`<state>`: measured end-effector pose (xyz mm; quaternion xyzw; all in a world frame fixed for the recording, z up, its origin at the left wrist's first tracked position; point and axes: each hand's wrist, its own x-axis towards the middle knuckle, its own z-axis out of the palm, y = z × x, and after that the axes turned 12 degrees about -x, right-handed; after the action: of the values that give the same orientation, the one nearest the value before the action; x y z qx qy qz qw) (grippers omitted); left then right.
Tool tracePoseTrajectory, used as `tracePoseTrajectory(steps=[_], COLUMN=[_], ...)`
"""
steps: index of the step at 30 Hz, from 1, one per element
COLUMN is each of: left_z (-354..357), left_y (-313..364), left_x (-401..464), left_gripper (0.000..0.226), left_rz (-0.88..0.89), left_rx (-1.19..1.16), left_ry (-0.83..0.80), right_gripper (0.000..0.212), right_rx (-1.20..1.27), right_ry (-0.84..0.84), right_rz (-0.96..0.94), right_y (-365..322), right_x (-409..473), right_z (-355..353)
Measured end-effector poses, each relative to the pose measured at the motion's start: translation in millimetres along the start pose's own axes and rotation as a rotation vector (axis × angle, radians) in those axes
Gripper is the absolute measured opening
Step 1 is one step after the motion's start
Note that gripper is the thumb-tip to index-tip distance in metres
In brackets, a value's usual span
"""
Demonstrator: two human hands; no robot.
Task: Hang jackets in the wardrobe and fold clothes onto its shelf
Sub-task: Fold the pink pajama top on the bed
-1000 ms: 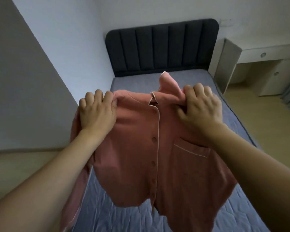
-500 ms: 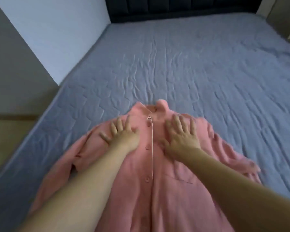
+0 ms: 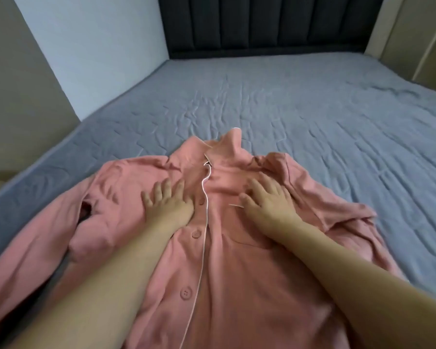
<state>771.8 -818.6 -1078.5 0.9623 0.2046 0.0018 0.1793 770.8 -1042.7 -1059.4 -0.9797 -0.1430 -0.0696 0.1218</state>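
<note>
Since a second ago, the pink pajama shirt (image 3: 212, 248) has gone from hanging in the air, gripped at both shoulders, to lying front-up on the bed (image 3: 312, 109). Both grips are released. The left hand (image 3: 168, 202) lies flat on the chest left of the button placket, fingers spread and straight. The right hand (image 3: 267, 200) lies flat on the chest right of the placket, above the pocket, fingers likewise spread. Neither hand pinches cloth; both press and smooth it.

This indicates that the lay-out step is complete and folding can begin. Nothing is folded yet.

The shirt's long axis runs from the near edge of the bed toward the headboard (image 3: 262, 23). Its collar (image 3: 227, 144) points at the headboard; the hem lies nearest the person. Both sleeves spread outward, creased.
</note>
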Motion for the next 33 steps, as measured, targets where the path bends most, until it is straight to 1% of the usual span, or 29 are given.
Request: tracePoseTrajectory(steps=[1,2,3,4,5,6,7,8,9,10,11,12,14,16,18,20,21,22,23,24,25,26,27,28,29,30,31,32,33], left_z=[-4.6,-7.4,-7.2,-5.7,-4.0,-1.8,2.7,9.2,16.5,23.3,27.6,28.2,20.2,7.3,-2.1,-7.2,-8.8,-10.4,-11.1,-9.6,-6.1,-0.8,6.9,14.6,20.2,25.7,30.6,35.3,39.7], left_y=[3.2,7.1,11.7,18.5,28.8,41.9,55.6,68.9,78.8,85.2,89.1,92.4,100.2,116.3,142.4,174.7,192.3,210.1,227.7,244.7,260.5,273.2,283.5,291.4,298.3,302.9,305.5,307.3,309.6], left_x=[-14.0,-32.0,-52.8,-76.7,-103.2,-129.1,-152.8,-173.0,-190.4,-201.7,-207.7,-208.9,-205.0,-198.2,-189.6,-177.6,-170.2,-163.1,-157.9,-154.1,-152.1,-152.2,-152.4,-153.4,-153.4,-152.7,-153.3,-155.2,-157.5], left_gripper=[0.059,0.057,0.055,0.053,0.053,0.056,0.061,0.067,0.075,0.081,0.085,0.085,0.08,0.068,0.057,0.056,0.058,0.061,0.065,0.07,0.074,0.071,0.061,0.046,0.036,0.034,0.041,0.051,0.06], left_rz=[-0.032,-0.024,0.04,0.148,0.268,0.379,0.457,0.487,0.479,0.451,0.411,0.368,0.314,0.344,0.439,0.526,0.552,0.562,0.561,0.556,0.553,0.542,0.539,0.559,0.59,0.626,0.661,0.683,0.696], left_rx=[-0.073,-0.144,-0.196,-0.225,-0.237,-0.228,-0.18,-0.104,-0.019,0.052,0.095,0.113,0.123,0.116,0.072,0.017,-0.008,-0.025,-0.021,0.008,0.051,0.085,0.103,0.094,0.031,-0.077,-0.183,-0.244,-0.235], left_ry=[-0.023,0.009,0.098,0.206,0.256,0.222,0.12,-0.013,-0.148,-0.248,-0.31,-0.346,-0.374,-0.336,-0.206,-0.114,-0.108,-0.128,-0.172,-0.243,-0.336,-0.429,-0.485,-0.476,-0.406,-0.296,-0.177,-0.087,-0.06], right_gripper=[0.058,0.06,0.06,0.061,0.064,0.069,0.074,0.079,0.083,0.084,0.08,0.073,0.058,0.046,0.033,0.02,0.019,0.022,0.026,0.026,0.022,0.018,0.015,0.011,0.009,0.01,0.014,0.018,0.02], right_rx=[0.023,0.007,-0.025,-0.037,-0.045,-0.074,-0.079,-0.026,0.099,0.301,0.521,0.7,0.866,0.958,1.065,1.152,1.126,1.048,0.897,0.679,0.409,0.131,-0.111,-0.298,-0.449,-0.573,-0.674,-0.726,-0.726], right_ry=[0.122,0.242,0.285,0.23,0.08,-0.124,-0.296,-0.388,-0.399,-0.375,-0.356,-0.386,-0.512,-0.591,-0.58,-0.59,-0.584,-0.558,-0.509,-0.442,-0.358,-0.269,-0.15,-0.022,0.123,0.284,0.427,0.536,0.635], right_rz=[0.04,0.116,0.236,0.375,0.494,0.547,0.549,0.538,0.552,0.611,0.68,0.723,0.74,0.709,0.674,0.603,0.561,0.533,0.519,0.494,0.447,0.386,0.326,0.263,0.195,0.126,0.058,0.006,-0.04], right_y=[13.6,30.7,52.2,72.6,90.6,102.5,108.1,108.7,107.8,107.5,109.1,110.6,116.6,122.1,133.3,154.5,168.9,182.9,194.8,205.3,215.2,223.6,232.1,240.6,249.8,258.7,268.8,276.5,283.6], right_x=[-13.2,-28.1,-42.4,-58.4,-74.1,-89.7,-104.2,-117.9,-129.6,-138.1,-144.1,-149.6,-159.0,-170.8,-180.0,-187.1,-189.2,-189.8,-188.6,-186.1,-181.7,-175.4,-168.6,-161.4,-155.5,-151.8,-151.7,-153.2,-158.0], right_z=[-16.3,-32.6,-47.4,-60.7,-71.0,-77.6,-79.0,-79.6,-79.6,-81.3,-85.2,-90.9,-99.4,-101.6,-106.9,-122.9,-133.6,-145.2,-157.3,-170.0,-181.8,-194.4,-207.4,-221.7,-234.1,-244.2,-249.2,-248.9,-244.2])
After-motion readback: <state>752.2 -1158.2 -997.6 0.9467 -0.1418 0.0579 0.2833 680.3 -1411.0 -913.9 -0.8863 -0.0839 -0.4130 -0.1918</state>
